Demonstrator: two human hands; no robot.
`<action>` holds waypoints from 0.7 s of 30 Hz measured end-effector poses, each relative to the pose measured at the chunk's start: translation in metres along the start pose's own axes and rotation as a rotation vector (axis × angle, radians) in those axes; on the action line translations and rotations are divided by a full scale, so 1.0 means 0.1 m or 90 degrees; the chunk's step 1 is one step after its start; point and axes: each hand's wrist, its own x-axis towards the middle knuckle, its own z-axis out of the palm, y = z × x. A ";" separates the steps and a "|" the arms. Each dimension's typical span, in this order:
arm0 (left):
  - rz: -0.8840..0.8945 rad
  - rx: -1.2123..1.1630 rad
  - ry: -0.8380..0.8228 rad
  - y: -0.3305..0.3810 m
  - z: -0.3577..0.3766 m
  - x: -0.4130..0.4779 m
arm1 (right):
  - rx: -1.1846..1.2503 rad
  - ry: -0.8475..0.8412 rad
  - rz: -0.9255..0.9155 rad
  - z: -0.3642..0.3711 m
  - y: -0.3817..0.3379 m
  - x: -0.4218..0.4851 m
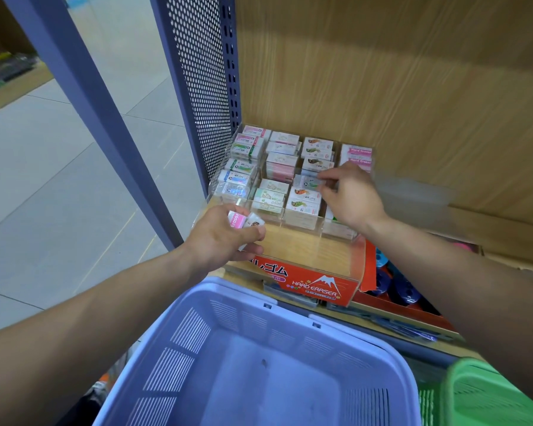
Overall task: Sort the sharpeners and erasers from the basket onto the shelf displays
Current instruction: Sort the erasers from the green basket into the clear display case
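Two erasers in left fingers, another in right.

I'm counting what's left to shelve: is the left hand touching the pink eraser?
Touching. The head view shows the left hand gripping the pink eraser, its fingers curled round it together with a white eraser.

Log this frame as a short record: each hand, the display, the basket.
left hand: holds erasers, one pink-sleeved, at the display's front-left
right hand: fingers pinch an eraser over a middle compartment
display: clear tray, rear compartments stocked, visible front bare
basket: blue, no stock visible inside
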 end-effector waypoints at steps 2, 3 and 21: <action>-0.005 -0.005 0.002 -0.01 0.00 0.01 | -0.007 -0.013 -0.003 0.00 -0.01 0.00; -0.006 -0.005 0.001 -0.01 0.00 0.01 | -0.004 -0.019 0.001 -0.01 -0.02 0.00; -0.016 -0.030 0.098 -0.02 -0.36 0.07 | 0.183 -0.083 -0.005 0.06 -0.74 0.20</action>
